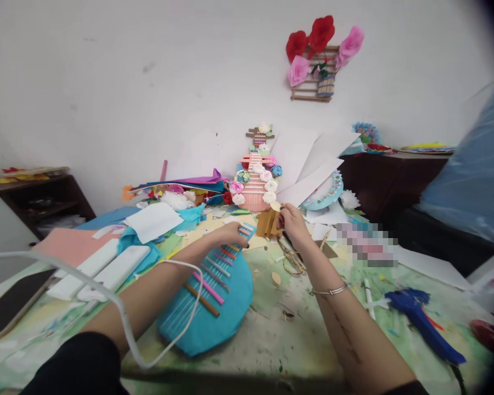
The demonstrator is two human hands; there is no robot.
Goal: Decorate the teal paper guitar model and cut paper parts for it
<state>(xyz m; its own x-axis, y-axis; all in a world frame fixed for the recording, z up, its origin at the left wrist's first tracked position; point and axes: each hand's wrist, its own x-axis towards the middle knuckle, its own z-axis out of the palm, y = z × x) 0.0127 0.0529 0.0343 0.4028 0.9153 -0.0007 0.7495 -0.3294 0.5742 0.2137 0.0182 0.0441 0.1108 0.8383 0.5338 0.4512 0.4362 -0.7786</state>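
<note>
Guitar (233,307), blue and strung with white threads, lies on the table (308,340), and I see the left hand (231,235) closed around its neck. The right hand (293,222) pinches a pale paper leaf (275,206) in its fingertips, just beside a folded brown card (265,224). In my line of sight, a white cable (126,336) loops across the left forearm (164,274) and the guitar's body. Two long white bars (115,274) crowd the left; a blue glue gun (424,323) lies well apart on the right. Beyond both hands, a pink guitar (253,195) stands upright before the wall (168,82).
</note>
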